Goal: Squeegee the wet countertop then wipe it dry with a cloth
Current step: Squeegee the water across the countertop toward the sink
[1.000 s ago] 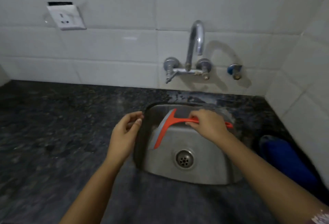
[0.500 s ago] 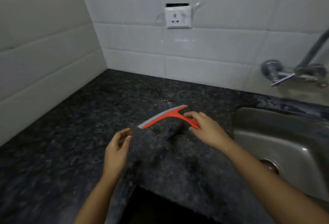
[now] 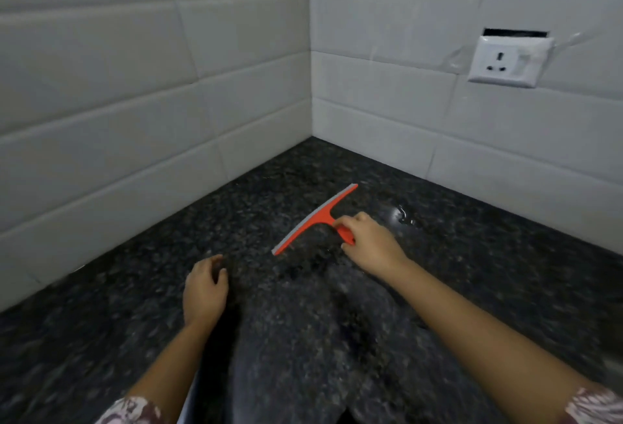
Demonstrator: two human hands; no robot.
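Observation:
My right hand (image 3: 371,243) grips the handle of an orange squeegee (image 3: 315,219) with a grey rubber blade. The blade rests on the dark speckled granite countertop (image 3: 236,207), angled toward the tiled corner. My left hand (image 3: 204,292) hovers over the counter to the left and nearer me, fingers loosely curled, holding nothing. A small shiny patch of water (image 3: 401,216) lies on the stone just right of the squeegee. No cloth is in view.
White tiled walls (image 3: 135,103) meet in a corner (image 3: 310,133) behind the squeegee. A white wall socket (image 3: 505,62) sits on the back wall at the right. The counter's front edge runs near the bottom of the view.
The view has swung left, from the sink to the corner. My right hand carried the squeegee from over the sink across the counter toward the corner. My left hand stayed empty.

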